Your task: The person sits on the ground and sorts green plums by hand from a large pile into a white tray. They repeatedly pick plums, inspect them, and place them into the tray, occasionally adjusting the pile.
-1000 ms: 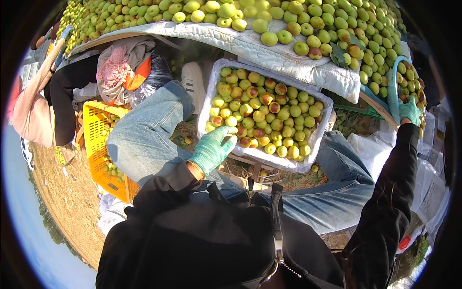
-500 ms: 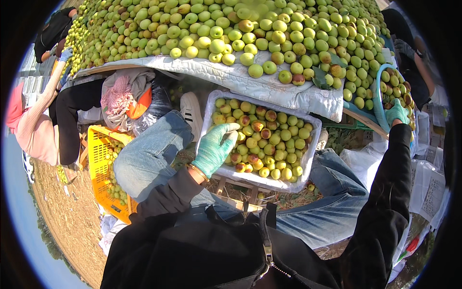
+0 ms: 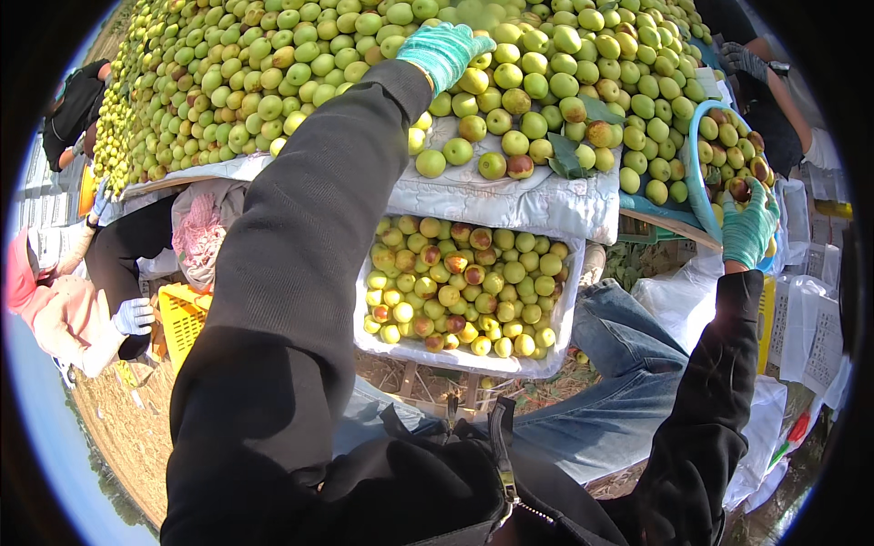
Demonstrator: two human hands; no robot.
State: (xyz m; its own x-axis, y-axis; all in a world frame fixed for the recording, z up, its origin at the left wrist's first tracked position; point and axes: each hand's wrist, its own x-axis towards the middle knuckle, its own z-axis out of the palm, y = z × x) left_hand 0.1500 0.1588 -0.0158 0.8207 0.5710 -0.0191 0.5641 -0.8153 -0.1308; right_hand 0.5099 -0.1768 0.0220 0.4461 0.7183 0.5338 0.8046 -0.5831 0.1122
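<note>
My left hand (image 3: 446,50), in a teal glove, lies palm down far out on the heap of green fruit (image 3: 300,64); its fingers (image 3: 473,44) are spread flat over the fruit and clasp nothing that I can see. My right hand (image 3: 748,227), gloved the same, is at the right, its fingers (image 3: 765,205) curled on the rim of a light-blue basin (image 3: 694,173) full of redder fruit; one reddish fruit (image 3: 737,189) sits just at the fingertips, but I cannot tell whether they grip it.

The heap covers the counter, which is laid with a white quilted cloth (image 3: 510,196) that hangs over the near edge. Below that edge, between my arms, a white tray (image 3: 546,364) holds yellow and red-blushed fruit and rests over my jeans-clad knee (image 3: 628,364).

On the left a person in pink with a white glove (image 3: 135,317) bends near a yellow crate (image 3: 182,314). At the far right another person's dark-gloved hand (image 3: 742,62) rests on the heap.
</note>
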